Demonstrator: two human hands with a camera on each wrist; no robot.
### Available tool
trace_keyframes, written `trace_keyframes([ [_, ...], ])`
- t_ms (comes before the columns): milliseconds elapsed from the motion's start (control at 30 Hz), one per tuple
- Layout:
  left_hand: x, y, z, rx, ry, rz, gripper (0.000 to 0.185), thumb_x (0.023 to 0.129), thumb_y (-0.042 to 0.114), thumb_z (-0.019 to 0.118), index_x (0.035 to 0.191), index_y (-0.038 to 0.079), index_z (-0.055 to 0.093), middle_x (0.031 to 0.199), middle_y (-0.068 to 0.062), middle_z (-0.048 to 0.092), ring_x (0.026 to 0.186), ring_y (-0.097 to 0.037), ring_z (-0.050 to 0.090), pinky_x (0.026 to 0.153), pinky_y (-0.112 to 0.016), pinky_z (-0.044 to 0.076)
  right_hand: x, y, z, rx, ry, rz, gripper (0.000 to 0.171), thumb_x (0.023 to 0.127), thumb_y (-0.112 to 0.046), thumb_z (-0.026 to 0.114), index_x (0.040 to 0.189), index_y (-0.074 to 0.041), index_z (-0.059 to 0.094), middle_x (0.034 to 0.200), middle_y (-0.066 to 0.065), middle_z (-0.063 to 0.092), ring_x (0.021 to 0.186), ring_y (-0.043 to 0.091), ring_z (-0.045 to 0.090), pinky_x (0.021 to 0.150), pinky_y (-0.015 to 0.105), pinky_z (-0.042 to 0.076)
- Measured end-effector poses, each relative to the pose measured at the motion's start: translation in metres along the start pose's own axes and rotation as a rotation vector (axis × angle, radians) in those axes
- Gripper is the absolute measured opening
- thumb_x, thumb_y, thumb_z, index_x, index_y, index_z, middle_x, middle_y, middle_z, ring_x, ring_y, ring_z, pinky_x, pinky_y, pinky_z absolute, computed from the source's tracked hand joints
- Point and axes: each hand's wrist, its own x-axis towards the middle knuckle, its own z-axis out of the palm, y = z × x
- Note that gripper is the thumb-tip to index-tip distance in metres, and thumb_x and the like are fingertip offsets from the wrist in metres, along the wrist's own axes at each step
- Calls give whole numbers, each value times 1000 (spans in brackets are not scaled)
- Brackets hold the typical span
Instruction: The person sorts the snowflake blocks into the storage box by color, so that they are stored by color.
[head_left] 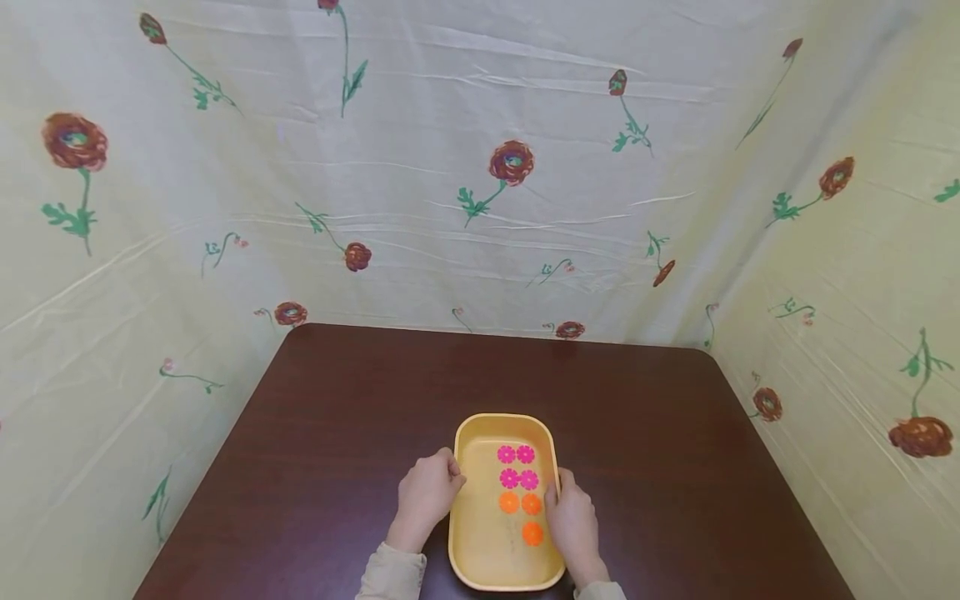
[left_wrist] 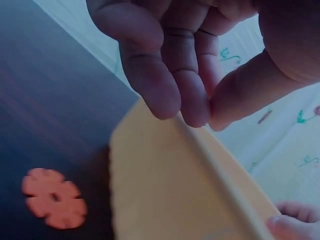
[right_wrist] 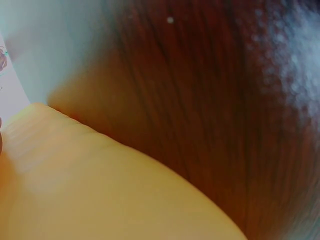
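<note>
My left hand (head_left: 426, 493) and right hand (head_left: 572, 523) each grip a rim of the yellow tray (head_left: 474, 550) between them on the worktop (head_left: 675, 467).

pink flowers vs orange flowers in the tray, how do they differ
The pink flowers are magenta, the orange flowers orange. There are four pink ones, three orange ones. The pink ones form a full two-by-two block at the far end of the yellow tray; the orange ones lie nearer the person, a pair with a single one below. Both kinds are flat, notched discs of similar size.
</note>
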Motion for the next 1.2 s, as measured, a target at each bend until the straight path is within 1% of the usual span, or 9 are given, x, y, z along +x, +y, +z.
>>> trace_keyframes([
  [167,-4,-13,0,-24,-2,-7,19,75,18,70,68,18,52,53,8,49,46,-10,47,44,-30,36,-1,0,1,1,1,3,28,89,-17,56,112,0,55,83,14,64,67,26,62,51,39,47],
  [300,-5,-18,1,-30,12,-9,18,76,21,70,71,17,53,58,6,50,49,-12,47,44,-31,36,-1,0,0,2,-3,7,28,89,-17,56,112,0,55,84,15,64,67,26,62,52,40,48],
  [500,-5,-24,1,-10,32,-22,16,77,21,71,75,16,56,65,3,52,54,-14,50,47,-33,38,0,0,1,2,-12,19,29,89,-17,56,113,-1,55,85,15,64,68,26,63,52,40,48],
  [633,-9,-31,6,27,33,-15,15,75,18,72,77,14,58,67,2,52,60,-18,54,50,-35,40,0,2,1,-2,-2,1,28,89,-16,56,113,-1,55,84,15,64,67,27,63,51,40,47],
  [833,-16,-41,15,109,49,33,21,68,15,76,83,11,62,78,-6,58,72,-29,56,57,-41,43,1,3,2,0,-3,-4,28,89,-17,55,112,-1,55,84,15,64,66,26,62,50,40,47],
  [900,-18,-43,16,127,46,32,24,66,16,77,86,11,63,82,-8,59,76,-30,55,59,-43,42,1,3,2,-2,-4,-2,28,89,-17,55,112,-1,55,84,14,64,66,26,62,50,39,47],
  [1000,-19,-46,19,144,16,16,29,66,18,78,91,11,64,88,-10,58,81,-31,53,62,-44,41,1,3,3,-8,0,4,28,89,-17,55,112,-1,55,83,14,64,66,25,63,50,38,47],
  [1100,-20,-48,21,156,-4,6,34,64,22,80,92,11,64,89,-9,57,83,-30,52,64,-45,40,1,3,4,-12,-5,11,29,89,-17,55,113,-1,55,83,13,64,66,24,62,50,38,47],
  [1200,-22,-50,24,159,-3,4,38,62,27,81,93,12,64,88,-8,55,83,-30,51,65,-44,39,1,2,3,-11,-8,13,29,89,-17,55,113,-1,55,83,13,64,66,24,62,50,38,46],
])
